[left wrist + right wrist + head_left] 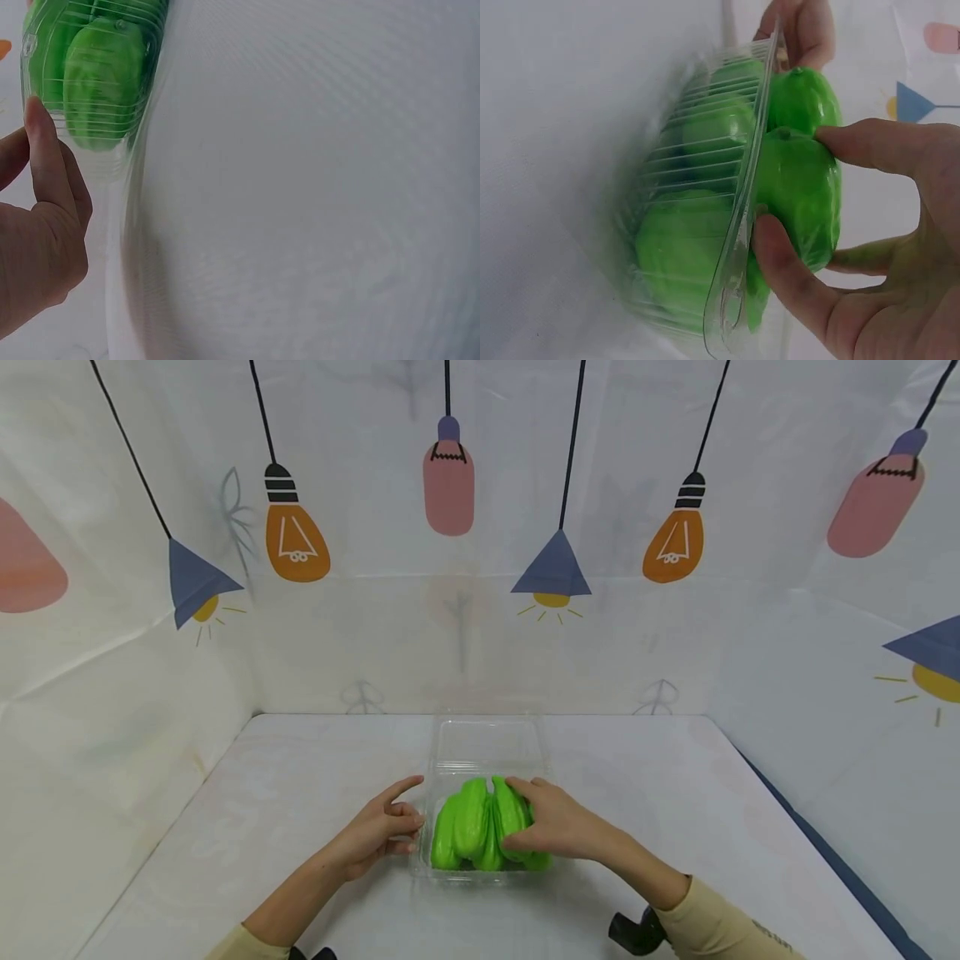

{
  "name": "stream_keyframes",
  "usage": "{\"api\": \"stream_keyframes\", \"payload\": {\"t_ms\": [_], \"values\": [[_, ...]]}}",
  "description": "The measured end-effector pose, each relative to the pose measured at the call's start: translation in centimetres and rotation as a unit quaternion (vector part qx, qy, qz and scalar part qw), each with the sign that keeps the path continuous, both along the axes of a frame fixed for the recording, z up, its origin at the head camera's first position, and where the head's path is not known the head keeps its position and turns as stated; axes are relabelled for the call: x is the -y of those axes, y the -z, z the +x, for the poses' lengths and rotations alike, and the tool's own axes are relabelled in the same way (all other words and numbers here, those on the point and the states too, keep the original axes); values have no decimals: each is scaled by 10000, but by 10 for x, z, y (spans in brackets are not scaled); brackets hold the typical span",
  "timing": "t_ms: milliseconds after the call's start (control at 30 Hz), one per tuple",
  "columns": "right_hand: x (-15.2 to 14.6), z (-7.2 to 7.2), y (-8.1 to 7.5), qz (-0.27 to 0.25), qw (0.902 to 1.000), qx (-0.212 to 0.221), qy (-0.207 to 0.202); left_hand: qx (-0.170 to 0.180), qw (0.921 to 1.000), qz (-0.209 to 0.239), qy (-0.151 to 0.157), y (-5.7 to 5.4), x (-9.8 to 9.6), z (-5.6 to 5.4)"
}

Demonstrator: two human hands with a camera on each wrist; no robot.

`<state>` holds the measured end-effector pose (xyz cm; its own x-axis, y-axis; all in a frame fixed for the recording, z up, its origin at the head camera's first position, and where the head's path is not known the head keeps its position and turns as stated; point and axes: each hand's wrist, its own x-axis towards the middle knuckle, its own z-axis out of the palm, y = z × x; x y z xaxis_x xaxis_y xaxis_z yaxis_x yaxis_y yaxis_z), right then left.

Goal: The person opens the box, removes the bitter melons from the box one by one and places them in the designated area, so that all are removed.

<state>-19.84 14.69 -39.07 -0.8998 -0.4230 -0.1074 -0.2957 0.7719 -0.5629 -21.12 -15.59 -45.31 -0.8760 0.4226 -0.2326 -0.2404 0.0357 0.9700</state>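
Observation:
Several bright green, ridged, pepper-like vegetables [471,820] fill a clear plastic clamshell box [480,877]; their exact kind I cannot tell. The box's lid [489,742] is folded back, away from me. My right hand [558,818] grips one long green piece [799,191] at the right of the pile, with thumb and fingers on its two sides. That piece rises above the box rim in the right wrist view. At the box's left side, my left hand [378,831] touches the wall with extended fingers. More green pieces [105,82] show through the ribbed wall.
The box stands on a white table [645,777]. Behind it hangs a white cloth backdrop [487,635] printed with lamps and bulbs. A black wrist device [637,932] sits below the right forearm.

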Motion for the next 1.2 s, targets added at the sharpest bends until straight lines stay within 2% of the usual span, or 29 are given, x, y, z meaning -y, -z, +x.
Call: {"api": "stream_keyframes", "payload": {"t_ms": [467,667,900,1200], "values": [[-1,1,-3,-259,9993,-41,-275,47,10000,10,-16,-1,2,2],[-6,-3,-8,-332,9992,-71,-190,34,10000,30,-32,-1,2,2],[-18,-12,-11,-509,9986,86,-59,26,10000,22,1,-1,1,1],[-30,-25,-23,-573,9983,-20,130,31,10000,-25,-72,-2,-1,1]]}}
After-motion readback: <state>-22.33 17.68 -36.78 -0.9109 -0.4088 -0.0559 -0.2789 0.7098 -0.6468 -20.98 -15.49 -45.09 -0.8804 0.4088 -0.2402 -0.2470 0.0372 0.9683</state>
